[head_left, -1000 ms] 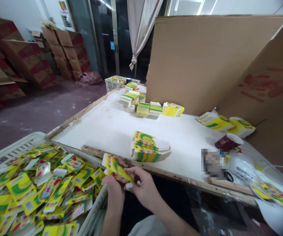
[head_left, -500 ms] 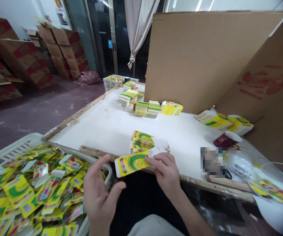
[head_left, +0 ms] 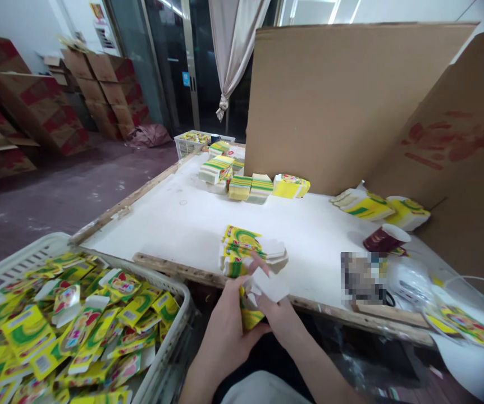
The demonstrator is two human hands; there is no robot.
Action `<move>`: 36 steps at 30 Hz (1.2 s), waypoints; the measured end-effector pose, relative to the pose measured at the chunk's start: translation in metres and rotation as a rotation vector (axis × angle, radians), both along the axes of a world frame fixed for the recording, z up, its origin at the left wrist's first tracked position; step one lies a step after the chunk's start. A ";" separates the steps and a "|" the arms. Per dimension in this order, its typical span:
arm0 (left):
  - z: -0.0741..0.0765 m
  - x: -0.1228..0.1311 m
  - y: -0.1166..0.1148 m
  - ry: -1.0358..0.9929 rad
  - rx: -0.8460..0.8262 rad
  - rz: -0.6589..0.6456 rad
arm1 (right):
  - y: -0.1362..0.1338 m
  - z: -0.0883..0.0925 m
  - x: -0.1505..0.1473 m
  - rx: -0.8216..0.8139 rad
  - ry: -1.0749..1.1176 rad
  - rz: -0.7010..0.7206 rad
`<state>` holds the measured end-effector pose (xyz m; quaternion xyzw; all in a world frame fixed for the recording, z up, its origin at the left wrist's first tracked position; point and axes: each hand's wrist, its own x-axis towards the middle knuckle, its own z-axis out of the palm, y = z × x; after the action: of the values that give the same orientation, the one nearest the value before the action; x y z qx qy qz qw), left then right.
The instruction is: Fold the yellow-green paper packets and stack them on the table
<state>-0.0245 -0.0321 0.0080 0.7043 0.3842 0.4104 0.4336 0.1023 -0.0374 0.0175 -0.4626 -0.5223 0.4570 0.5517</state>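
Observation:
Both hands meet at the table's near edge around one small yellow carton [head_left: 250, 317] with white end flaps [head_left: 270, 285]. My left hand [head_left: 230, 322] is wrapped round the carton's body from the left. On the flap end, my right hand [head_left: 279, 315] has its fingers closed; part of the carton is hidden behind them. Just beyond the hands lies a small pile of flat yellow-green cartons [head_left: 242, 241] with white flaps pointing right. To the left, a white plastic basket [head_left: 185, 300] holds many folded yellow cartons [head_left: 29, 331].
Stacks of flat cartons [head_left: 240, 188] stand farther back on the white table [head_left: 161, 219], before a tall cardboard sheet [head_left: 343, 106]. At right are yellow packs [head_left: 368, 205], a tipped maroon cup [head_left: 385, 238] and a clear plastic item [head_left: 410, 280]. Wooden strips [head_left: 174, 268] edge the table.
My left hand, open and apart before, has come right and closed on the carton. The carton has turned, its white flaps now facing up, and my right hand has shifted slightly down.

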 end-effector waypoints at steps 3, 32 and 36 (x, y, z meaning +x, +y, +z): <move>0.000 -0.001 0.000 0.010 0.085 -0.009 | 0.000 -0.002 0.000 -0.212 0.189 0.189; 0.001 -0.002 0.006 -1.109 -0.528 0.497 | -0.004 -0.022 -0.010 0.339 -0.513 -0.015; -0.003 -0.013 0.011 -1.217 -0.543 0.502 | -0.002 -0.013 -0.001 0.352 -0.613 0.125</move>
<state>-0.0375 -0.0211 0.0054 0.1074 0.3133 0.7081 0.6236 0.1015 -0.0397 0.0041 -0.4432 -0.7615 0.2327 0.4119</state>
